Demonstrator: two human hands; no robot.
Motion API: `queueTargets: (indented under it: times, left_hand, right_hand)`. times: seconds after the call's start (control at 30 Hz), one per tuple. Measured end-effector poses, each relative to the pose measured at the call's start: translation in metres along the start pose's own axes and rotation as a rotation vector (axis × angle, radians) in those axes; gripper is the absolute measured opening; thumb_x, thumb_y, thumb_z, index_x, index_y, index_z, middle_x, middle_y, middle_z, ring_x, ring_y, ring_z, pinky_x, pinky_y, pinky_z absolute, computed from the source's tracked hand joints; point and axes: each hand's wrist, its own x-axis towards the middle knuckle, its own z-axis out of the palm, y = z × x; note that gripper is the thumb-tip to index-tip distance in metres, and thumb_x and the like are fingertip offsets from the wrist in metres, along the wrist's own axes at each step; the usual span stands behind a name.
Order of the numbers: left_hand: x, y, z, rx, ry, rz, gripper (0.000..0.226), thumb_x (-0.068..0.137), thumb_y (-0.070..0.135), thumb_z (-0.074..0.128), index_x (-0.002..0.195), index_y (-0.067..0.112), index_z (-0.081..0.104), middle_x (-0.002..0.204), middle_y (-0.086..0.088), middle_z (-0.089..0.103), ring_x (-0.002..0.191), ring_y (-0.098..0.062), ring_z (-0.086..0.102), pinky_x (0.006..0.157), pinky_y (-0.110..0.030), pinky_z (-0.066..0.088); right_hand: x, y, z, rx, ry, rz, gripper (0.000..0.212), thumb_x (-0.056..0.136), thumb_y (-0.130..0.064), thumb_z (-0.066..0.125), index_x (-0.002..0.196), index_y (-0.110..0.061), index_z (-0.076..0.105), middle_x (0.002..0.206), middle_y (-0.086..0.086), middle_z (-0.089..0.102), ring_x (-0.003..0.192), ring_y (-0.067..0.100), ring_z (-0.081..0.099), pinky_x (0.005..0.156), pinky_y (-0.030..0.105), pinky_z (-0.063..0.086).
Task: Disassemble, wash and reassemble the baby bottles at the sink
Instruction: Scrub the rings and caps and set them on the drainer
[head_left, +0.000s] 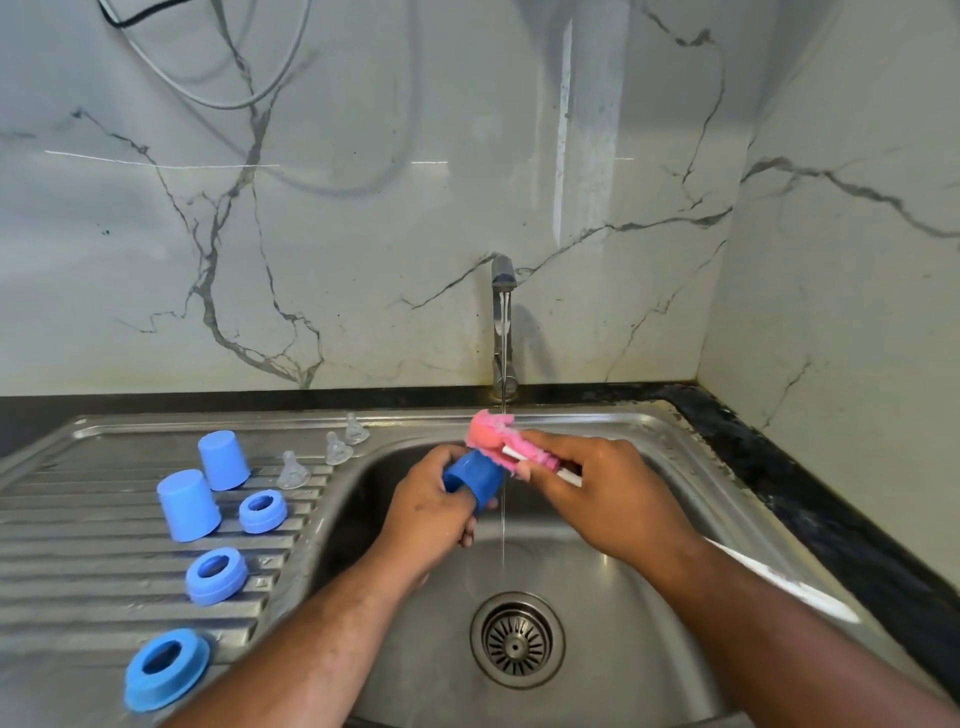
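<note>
Over the sink basin (654, 525), the left hand (434, 512) has its fingers curled round a blue bottle cap (475, 478), tilted with its open end toward the wrist. Just at 1 o'clock of the cap, the right hand (597, 488) pinches the white handle of a pink bottle brush (491, 436), whose foamy head rests against the cap's closed end. A thin water stream (503, 519) falls from the faucet (502, 322) at 12 o'clock, past the brush and cap, toward the drain strainer (517, 640) at 6 o'clock. On the ribbed drainboard (78, 561) at 9 o'clock stand two upturned blue caps (224, 461) (188, 505) and three blue collar rings (263, 512) (216, 576) (167, 667). Three clear nipples (293, 470) (338, 448) (356, 429) stand along the basin's near edge.
</note>
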Motion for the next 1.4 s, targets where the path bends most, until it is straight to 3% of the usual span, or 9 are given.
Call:
queueTargets:
  times: [0.2,0.4,0.5,0.67,0.83,0.93,1.07,1.2,1.4]
  left_hand:
    - [0.001,-0.003,-0.004,0.01,0.014,0.003,0.027,0.09,-0.003,0.063,0.104,0.017,0.074,0.094,-0.01,0.073,0.071,-0.019,0.065,0.068,-0.038,0.062]
    - [-0.002,0.002,-0.003,-0.088,-0.005,-0.039,0.021,0.099,-0.003,0.053,0.11,0.012,0.065,0.092,-0.018,0.074,0.064,-0.021,0.069,0.056,-0.032,0.058]
    - [-0.003,0.0,-0.001,-0.066,-0.004,-0.005,0.024,0.094,-0.007,0.059,0.108,0.008,0.071,0.084,-0.015,0.073,0.06,-0.018,0.064,0.057,-0.033,0.056]
    - [0.003,-0.004,-0.002,-0.04,0.109,-0.025,0.021,0.087,-0.009,0.064,0.099,0.007,0.067,0.083,-0.016,0.071,0.056,-0.019,0.063,0.052,-0.027,0.053]
    - [0.006,-0.011,-0.001,-0.044,0.094,-0.014,0.032,0.087,-0.007,0.064,0.112,0.012,0.07,0.1,-0.011,0.074,0.087,-0.024,0.072,0.064,-0.031,0.058]
    - [0.004,-0.007,0.0,-0.096,0.066,-0.08,0.018,0.098,-0.001,0.055,0.11,0.006,0.067,0.099,-0.017,0.071,0.075,-0.02,0.073,0.067,-0.033,0.062]
    - [-0.001,-0.005,0.0,-0.138,-0.016,-0.081,0.03,0.105,0.0,0.039,0.112,0.007,0.067,0.083,-0.011,0.076,0.056,-0.02,0.068,0.053,-0.029,0.057]
    - [0.004,-0.007,-0.002,-0.079,0.021,-0.019,0.037,0.095,-0.009,0.056,0.12,0.015,0.07,0.097,-0.014,0.073,0.06,-0.017,0.065,0.056,-0.029,0.056]
    - [0.012,-0.014,-0.006,0.015,0.186,0.058,0.028,0.078,-0.004,0.073,0.096,0.016,0.077,0.085,-0.007,0.077,0.079,-0.028,0.073,0.062,-0.036,0.058]
  right_hand:
    - [-0.003,-0.007,-0.002,0.005,-0.07,-0.106,0.043,0.092,-0.061,0.061,0.135,-0.056,0.056,0.119,-0.029,0.069,0.098,-0.006,0.064,0.082,0.023,0.056]
    - [-0.002,-0.004,-0.003,-0.033,-0.003,-0.037,0.044,0.095,-0.059,0.058,0.138,-0.053,0.055,0.112,-0.019,0.073,0.083,-0.001,0.063,0.073,0.023,0.052]
    - [-0.005,-0.015,-0.003,-0.034,-0.074,-0.143,0.043,0.094,-0.059,0.06,0.136,-0.057,0.053,0.115,-0.025,0.071,0.092,-0.004,0.064,0.078,0.023,0.055]
    - [-0.001,-0.003,-0.003,-0.061,0.013,-0.014,0.044,0.095,-0.059,0.058,0.138,-0.055,0.053,0.116,-0.018,0.073,0.094,0.004,0.066,0.08,0.03,0.057]
    - [-0.005,-0.014,0.0,-0.064,-0.055,-0.112,0.043,0.095,-0.06,0.058,0.137,-0.057,0.053,0.116,-0.024,0.071,0.092,-0.002,0.064,0.077,0.019,0.053]
    - [-0.002,-0.008,-0.002,-0.028,-0.001,-0.038,0.042,0.095,-0.059,0.058,0.136,-0.058,0.052,0.118,-0.023,0.071,0.101,0.002,0.066,0.084,0.029,0.057]
    - [-0.006,-0.014,-0.002,-0.03,-0.075,-0.114,0.041,0.093,-0.059,0.061,0.133,-0.064,0.05,0.113,-0.027,0.071,0.09,-0.004,0.064,0.076,0.022,0.055]
    - [-0.002,-0.006,-0.006,-0.064,-0.019,-0.012,0.039,0.096,-0.056,0.058,0.134,-0.055,0.056,0.115,-0.019,0.073,0.093,0.003,0.065,0.079,0.027,0.055]
    - [-0.005,-0.015,0.002,-0.015,-0.069,-0.06,0.042,0.094,-0.06,0.059,0.135,-0.06,0.051,0.113,-0.023,0.072,0.091,-0.001,0.065,0.079,0.027,0.058]
